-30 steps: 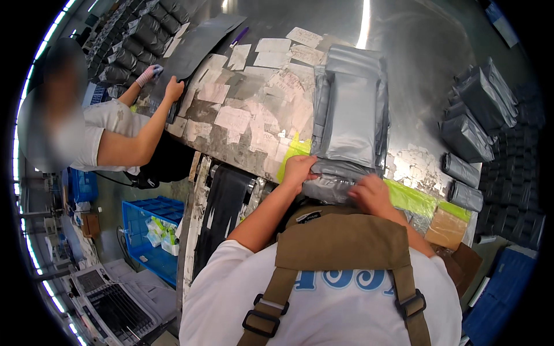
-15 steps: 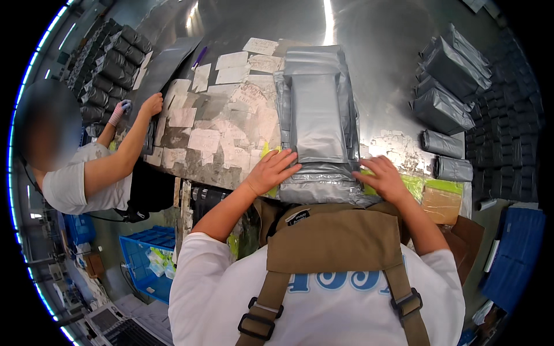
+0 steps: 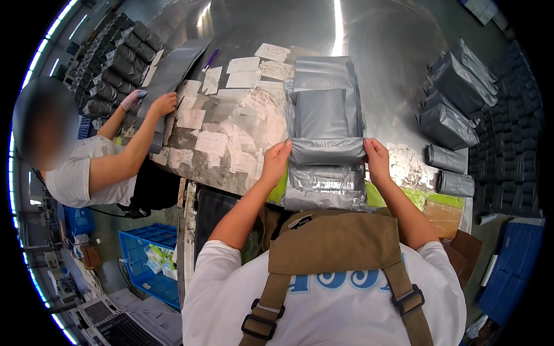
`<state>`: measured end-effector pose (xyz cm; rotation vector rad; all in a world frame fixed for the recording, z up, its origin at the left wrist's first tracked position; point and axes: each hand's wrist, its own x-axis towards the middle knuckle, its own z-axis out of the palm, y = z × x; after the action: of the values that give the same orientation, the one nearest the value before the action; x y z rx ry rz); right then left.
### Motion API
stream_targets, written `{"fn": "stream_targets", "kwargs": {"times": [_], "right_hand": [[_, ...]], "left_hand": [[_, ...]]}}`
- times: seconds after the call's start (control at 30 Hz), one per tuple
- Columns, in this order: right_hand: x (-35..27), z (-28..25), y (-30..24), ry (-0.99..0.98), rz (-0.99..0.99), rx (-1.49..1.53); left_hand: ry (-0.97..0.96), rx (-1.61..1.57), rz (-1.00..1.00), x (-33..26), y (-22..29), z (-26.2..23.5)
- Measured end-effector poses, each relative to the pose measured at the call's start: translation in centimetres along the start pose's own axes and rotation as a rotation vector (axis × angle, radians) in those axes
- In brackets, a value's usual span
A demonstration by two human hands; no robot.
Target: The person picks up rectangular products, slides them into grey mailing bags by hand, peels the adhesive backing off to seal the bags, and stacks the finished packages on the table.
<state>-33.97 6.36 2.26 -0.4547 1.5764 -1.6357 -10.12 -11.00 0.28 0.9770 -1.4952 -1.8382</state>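
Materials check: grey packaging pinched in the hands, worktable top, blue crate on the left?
Grey packaging: looks like thin plastic film, satin sheen; soft creases, bright highlights.
Worktable top: sheet metal by its look, perhaps steel, dull-shiny; it reflects a light streak.
Blue crate: probably moulded plastic, finish hard to judge; uniform colour, stiff walls.

Glossy plastic is observed on the grey bag stack [image 3: 320,112]; beyond it, smooth, shiny metal is noted on the tabletop [image 3: 277,26]; to its left, matt paper slips [image 3: 243,64].
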Motion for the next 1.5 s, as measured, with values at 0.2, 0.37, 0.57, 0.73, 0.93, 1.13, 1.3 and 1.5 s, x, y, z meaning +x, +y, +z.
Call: {"fn": "stream_targets", "kwargs": {"times": [0.2, 0.37, 0.57, 0.73, 0.93, 1.13, 1.3, 1.5], "right_hand": [[2.9, 0.8, 2.4, -0.033, -0.217, -0.969], [2.9, 2.7, 0.0, 0.156, -0.372, -0.955], [3.7, 2.9, 2.7, 0.061, -0.524, -0.540], [-0.9, -3.3, -9.7, -0.258, 0.112, 0.124], [-2.7, -14.9, -20.2, 0.327, -0.615, -0.321], [-0.3, -26.8, -30.0, 0.360, -1.011, -1.406], [4.4, -32.9, -26.9, 0.221, -0.885, -1.582], [11.9, -46.4, -21.8, 0.579, -0.675, -0.100]], "left_hand": [[0.147, 0.275, -0.054, 1.6, -3.9, 2.5], [0.150, 0.719, 0.460, 2.6, -3.6, 1.7], [-0.056, 0.409, 0.185, 1.6, 0.5, 2.5], [-0.259, 0.419, 0.736, -1.7, 10.0, 10.5], [-0.509, 0.102, 0.783, 3.5, 14.2, 22.6], [-0.577, 0.092, 0.282, 19.2, 13.5, 35.5], [-0.515, -0.129, 0.050, 24.4, 9.6, 47.5], [-0.601, -0.461, -0.021, 32.1, 5.0, 49.2]]}}
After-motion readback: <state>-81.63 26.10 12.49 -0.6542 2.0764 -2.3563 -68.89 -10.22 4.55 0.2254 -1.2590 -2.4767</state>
